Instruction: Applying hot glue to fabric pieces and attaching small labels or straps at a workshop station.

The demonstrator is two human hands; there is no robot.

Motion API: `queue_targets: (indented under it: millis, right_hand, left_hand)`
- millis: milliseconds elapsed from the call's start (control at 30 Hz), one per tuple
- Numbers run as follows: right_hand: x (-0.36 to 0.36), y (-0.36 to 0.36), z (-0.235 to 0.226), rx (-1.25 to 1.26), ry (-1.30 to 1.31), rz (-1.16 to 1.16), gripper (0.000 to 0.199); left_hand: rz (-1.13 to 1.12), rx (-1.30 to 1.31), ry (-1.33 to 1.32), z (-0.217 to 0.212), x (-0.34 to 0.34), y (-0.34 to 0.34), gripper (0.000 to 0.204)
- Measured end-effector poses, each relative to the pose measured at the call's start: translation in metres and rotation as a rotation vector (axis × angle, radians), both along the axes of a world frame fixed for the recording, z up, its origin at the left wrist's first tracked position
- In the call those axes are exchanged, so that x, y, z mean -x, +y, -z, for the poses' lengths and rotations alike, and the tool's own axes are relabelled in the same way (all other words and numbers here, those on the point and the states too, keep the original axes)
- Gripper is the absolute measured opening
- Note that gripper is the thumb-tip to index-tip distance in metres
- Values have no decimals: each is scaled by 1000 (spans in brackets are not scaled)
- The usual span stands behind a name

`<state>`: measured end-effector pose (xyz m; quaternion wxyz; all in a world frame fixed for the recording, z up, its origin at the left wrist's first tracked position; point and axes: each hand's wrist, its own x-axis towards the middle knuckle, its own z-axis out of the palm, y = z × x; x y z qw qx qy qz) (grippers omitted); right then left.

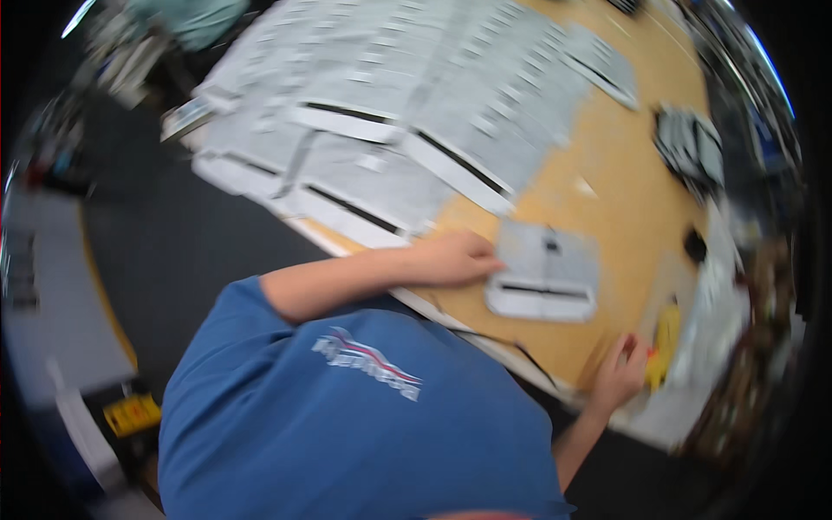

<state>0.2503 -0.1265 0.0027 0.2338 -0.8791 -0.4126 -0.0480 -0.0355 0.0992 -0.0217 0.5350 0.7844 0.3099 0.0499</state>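
looks like the lining-up step: left hand [455, 258] lies curled, fingers touching the near-left edge of the grey fabric piece [546, 273] on the wooden table [624, 191], right hand [620, 373] closes around a yellow tool [666, 345] right of that piece, so careful aim comes next

- A workshop, likely for sewing or cutting fabric.
- Wide wooden tabletop [624, 199] covered with rows of grey cut pieces [416, 104].
- Dark floor [173, 251], cluttered gear at the edges.

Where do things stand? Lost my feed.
Left hand flat against grey fabric piece. Right hand at table edge, touching yellow tool. Grey pieces stacked behind.
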Motion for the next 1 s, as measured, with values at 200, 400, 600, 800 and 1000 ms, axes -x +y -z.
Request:
queue_targets:
  millis: [200,400,600,800,1000]
  right_hand:
    - [-47,-43,9,188,-249,486,55]
    - [-69,-51,3,243,186,657,65]
    - [-89,-62,22,-139,587,564,47]
    - [-64,-53,27,-657,898,536,35]
    - [-45,-51,32,-1014,687,443,41]
  left_hand:
    - [-50,5,136,-30,-17,0,34]
    - [40,-238,202,-32,-41,8,34]
    - [113,-474,205,-24,-59,16,32]
    - [77,-595,160,-13,-55,8,27]
    - [-144,-658,1,-5,-50,-1,22]
